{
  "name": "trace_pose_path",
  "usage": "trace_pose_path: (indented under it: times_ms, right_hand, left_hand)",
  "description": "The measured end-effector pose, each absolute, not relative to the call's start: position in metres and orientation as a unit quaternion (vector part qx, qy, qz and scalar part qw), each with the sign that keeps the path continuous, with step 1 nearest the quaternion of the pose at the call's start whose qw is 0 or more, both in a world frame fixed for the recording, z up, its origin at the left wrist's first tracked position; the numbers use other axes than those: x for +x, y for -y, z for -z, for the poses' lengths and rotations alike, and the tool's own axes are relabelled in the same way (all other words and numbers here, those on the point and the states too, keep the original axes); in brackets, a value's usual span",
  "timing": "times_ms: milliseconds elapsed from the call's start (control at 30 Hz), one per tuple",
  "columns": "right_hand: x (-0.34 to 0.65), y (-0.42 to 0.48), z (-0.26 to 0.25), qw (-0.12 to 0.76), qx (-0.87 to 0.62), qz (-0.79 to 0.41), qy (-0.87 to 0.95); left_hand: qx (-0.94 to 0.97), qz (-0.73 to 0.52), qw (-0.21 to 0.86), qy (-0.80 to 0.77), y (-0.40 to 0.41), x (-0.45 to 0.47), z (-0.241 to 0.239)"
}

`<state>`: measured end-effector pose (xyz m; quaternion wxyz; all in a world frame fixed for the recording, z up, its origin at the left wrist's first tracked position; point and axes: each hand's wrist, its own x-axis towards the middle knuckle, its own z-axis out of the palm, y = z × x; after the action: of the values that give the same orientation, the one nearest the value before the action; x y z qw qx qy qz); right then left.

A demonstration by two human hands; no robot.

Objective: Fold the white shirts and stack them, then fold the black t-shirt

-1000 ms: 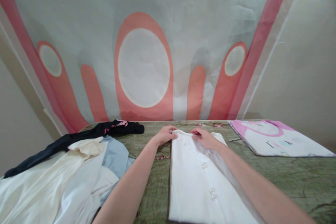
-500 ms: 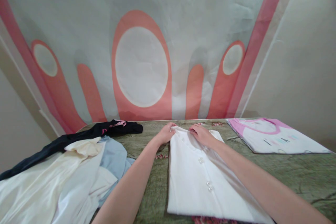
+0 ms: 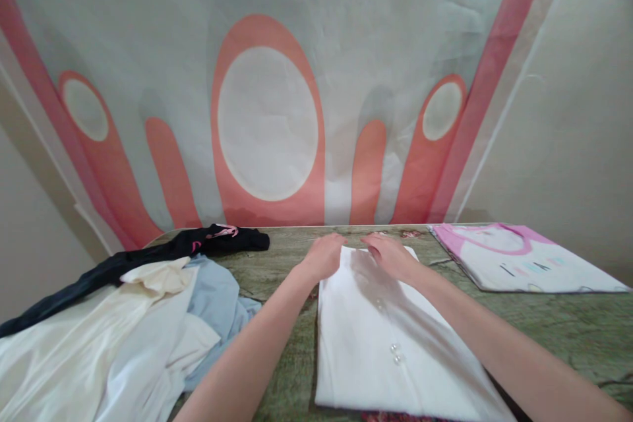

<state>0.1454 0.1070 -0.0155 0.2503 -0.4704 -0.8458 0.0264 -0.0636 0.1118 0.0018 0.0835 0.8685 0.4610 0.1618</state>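
Note:
A folded white shirt [image 3: 366,356] with clear, shiny buttons down its front lies in front of me. My left hand [image 3: 327,256] is at the far left corner of the shirt, fingers curled around its top edge. On the same edge, a little to the right, my right hand [image 3: 393,257] holds the fabric with its fingers bent over it. The fingertips of both hands point toward each other with a small gap between. The thumbs are mostly hidden, and the neckline no longer shows clearly.
Left of me lies a loose pile of cream and white clothes [image 3: 99,349] with a light blue garment [image 3: 215,303] and a black garment [image 3: 163,254]. A folded pink and white T-shirt [image 3: 539,264] lies at the right on the wood-patterned tabletop [image 3: 544,330]. A patterned backdrop [image 3: 267,211] stands behind.
My left hand has shifted slightly right and nearer, my right hand slightly right. The shirt's far edge has come a little toward me, and its collar opening and upper button are less visible.

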Motion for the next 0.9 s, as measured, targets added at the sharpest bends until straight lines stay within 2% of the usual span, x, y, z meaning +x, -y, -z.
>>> trace_pose_path:
  times_ms: [133,233,433,633,900]
  right_hand:
    - [0.146,-0.082,0.031,0.188,-0.446,-0.031,0.874]
    - [0.146,-0.065,0.042,0.163,-0.458,-0.036,0.873]
    - [0.152,-0.05,0.034,0.131,-0.477,-0.063,0.867]
    - [0.15,-0.015,0.021,0.104,-0.503,-0.116,0.85]
    - [0.121,0.054,0.0,0.126,-0.376,-0.201,0.896]
  left_hand:
    - [0.906,-0.059,0.052,-0.417,-0.088,-0.041,0.01]
    - [0.899,-0.031,0.04,-0.435,-0.08,-0.035,0.022]
    - [0.895,-0.04,0.028,-0.444,-0.084,-0.036,0.027]
    - [0.88,-0.105,0.013,-0.462,-0.098,-0.049,0.016]
    - [0.856,-0.079,0.067,-0.506,-0.11,-0.063,0.027]
